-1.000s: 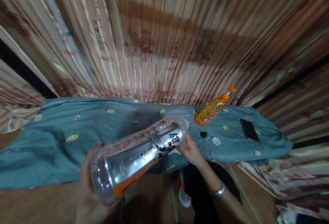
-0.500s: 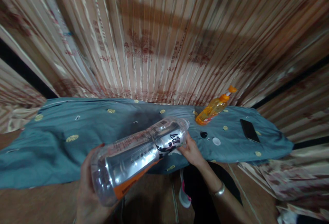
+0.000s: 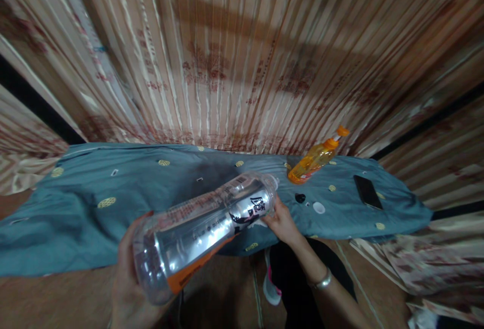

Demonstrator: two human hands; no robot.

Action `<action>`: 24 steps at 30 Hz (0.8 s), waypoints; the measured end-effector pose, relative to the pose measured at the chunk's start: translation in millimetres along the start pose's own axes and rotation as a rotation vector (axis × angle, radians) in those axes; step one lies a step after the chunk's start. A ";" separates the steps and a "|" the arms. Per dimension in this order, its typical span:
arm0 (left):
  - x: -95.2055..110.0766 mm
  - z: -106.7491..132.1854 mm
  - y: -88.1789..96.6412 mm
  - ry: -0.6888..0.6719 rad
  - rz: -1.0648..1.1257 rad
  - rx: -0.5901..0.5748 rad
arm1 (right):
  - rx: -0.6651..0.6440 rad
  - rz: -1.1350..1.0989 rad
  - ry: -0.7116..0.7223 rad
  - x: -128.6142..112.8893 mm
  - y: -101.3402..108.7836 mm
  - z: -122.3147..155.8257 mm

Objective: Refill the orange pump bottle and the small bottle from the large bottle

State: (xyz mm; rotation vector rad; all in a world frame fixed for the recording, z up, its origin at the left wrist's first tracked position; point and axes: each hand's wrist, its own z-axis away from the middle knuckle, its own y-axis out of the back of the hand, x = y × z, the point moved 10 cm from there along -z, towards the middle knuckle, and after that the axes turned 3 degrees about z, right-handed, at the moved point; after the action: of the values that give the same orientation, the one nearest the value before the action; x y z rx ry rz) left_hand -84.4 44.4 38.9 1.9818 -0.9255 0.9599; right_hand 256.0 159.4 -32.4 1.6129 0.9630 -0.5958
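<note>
Left hand (image 3: pixel 130 281) and right hand (image 3: pixel 284 224) curled round the big bottle (image 3: pixel 206 236) over the table's (image 3: pixel 132 188) near edge, not set down.

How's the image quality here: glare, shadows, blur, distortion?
Head view: bright glare on the clear bottle's silver label; a broad shadow band across the curtain and a dark patch on the teal cloth; folds fan outward, likely wide-angle stretch; left hand looks soft; dim overall.

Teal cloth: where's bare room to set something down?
The teal cloth looks barest at its left, bordered by the curtain behind and, to the right, the clear bottle and left hand. A smaller gap shows between the orange bottle and phone. It is crowded around the right hand and white disc.
</note>
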 end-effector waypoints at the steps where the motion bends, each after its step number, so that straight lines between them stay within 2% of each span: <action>1: 5.5 0.1 -1.5 -0.041 -0.019 -0.014 | -0.004 0.004 0.002 0.3 -0.2 0.0; 4: 22.0 0.6 -4.3 -0.163 -0.070 -0.042 | -0.008 0.009 0.003 1.0 -0.2 0.0; 10: 25.5 -0.9 -6.2 -0.189 -0.081 -0.066 | -0.002 -0.006 -0.002 0.9 0.2 0.0; 13: 18.3 -1.5 -5.8 -0.145 -0.046 -0.054 | -0.003 0.005 0.004 1.1 0.3 0.3; 16: 19.2 -1.1 -3.3 -0.168 -0.061 -0.027 | -0.005 0.026 0.008 1.0 0.4 0.4; 19: 23.2 -0.8 -5.4 -0.189 -0.073 -0.057 | -0.002 0.030 0.005 0.3 0.8 0.2; 24: 18.4 -0.8 -3.8 -0.131 0.001 -0.059 | 0.007 0.006 -0.009 -2.2 2.0 -0.2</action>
State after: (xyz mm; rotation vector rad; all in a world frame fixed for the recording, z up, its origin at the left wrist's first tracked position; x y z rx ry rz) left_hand -73.0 41.7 53.6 2.0134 -1.0156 0.8021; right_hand 256.5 158.8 -29.5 1.6181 0.9498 -0.6022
